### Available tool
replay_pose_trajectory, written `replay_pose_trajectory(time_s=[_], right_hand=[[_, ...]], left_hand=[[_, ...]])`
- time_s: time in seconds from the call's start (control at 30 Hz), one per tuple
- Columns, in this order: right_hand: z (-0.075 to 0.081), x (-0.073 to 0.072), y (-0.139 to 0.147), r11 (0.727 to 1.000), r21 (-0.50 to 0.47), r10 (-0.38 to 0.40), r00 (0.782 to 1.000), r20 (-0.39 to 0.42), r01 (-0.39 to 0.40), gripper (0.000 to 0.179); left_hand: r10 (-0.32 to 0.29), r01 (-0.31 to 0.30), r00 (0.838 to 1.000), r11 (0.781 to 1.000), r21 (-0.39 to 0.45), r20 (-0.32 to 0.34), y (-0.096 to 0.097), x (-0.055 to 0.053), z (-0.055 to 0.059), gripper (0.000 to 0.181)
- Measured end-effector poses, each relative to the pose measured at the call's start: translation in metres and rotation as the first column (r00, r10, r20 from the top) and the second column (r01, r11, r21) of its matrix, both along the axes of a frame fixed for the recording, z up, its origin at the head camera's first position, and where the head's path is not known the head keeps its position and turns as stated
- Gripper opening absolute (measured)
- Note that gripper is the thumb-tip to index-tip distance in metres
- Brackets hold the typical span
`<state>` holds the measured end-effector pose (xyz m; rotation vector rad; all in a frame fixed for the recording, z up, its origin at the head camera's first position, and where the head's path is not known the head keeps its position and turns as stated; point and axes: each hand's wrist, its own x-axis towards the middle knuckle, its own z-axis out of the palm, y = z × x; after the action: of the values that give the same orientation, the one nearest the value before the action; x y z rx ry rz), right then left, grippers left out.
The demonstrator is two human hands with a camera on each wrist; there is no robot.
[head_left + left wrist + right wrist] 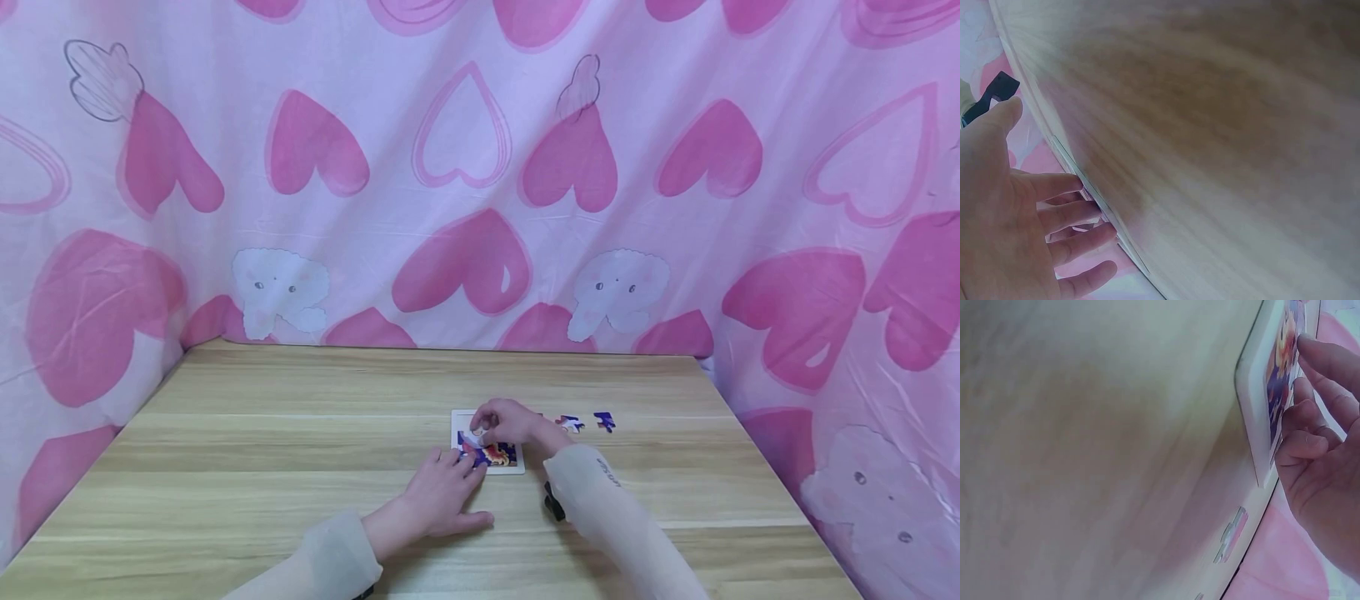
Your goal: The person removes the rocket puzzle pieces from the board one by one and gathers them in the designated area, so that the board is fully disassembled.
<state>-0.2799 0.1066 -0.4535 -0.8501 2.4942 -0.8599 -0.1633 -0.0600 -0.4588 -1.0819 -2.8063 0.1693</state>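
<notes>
A small jigsaw puzzle in a white-rimmed tray [512, 472] lies on the table, its picture purple, red and yellow. Over its upper part, my right hand [510, 422] bends down with curled fingers and pinches a pale puzzle piece [476, 437], largely covered by the fingertips. In the right wrist view the last fingers of the right hand [1322, 444] are folded beside the tray [1254, 406]. My left hand [444, 493] lies with spread, relaxed fingers, fingertips at the tray's lower left edge and thumb out to the right. The left wrist view shows that palm [997, 219] side-on.
Right of the tray lie loose puzzle pieces: a white and purple one [572, 424] and a purple one [604, 422]. The wooden table [262, 450] ends at a pink heart-print curtain [465, 167] behind and on both sides.
</notes>
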Motion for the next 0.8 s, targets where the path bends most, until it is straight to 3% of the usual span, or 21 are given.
replay_pose_trajectory(time_s=[0.5,0.8], right_hand=[[0.0030,0.0013,-0.0059,0.998,0.003,-0.055,0.994,0.096,0.055,0.015],[0.0010,0.0000,-0.0044,0.993,-0.103,-0.050,0.991,0.121,0.063,0.016]], left_hand=[[-0.006,0.006,1.000,1.000,0.004,-0.006,-0.0004,-0.0004,0.0001,0.076],[-0.007,0.007,1.000,1.000,0.017,-0.020,-0.0002,-0.0003,-0.0002,0.075]])
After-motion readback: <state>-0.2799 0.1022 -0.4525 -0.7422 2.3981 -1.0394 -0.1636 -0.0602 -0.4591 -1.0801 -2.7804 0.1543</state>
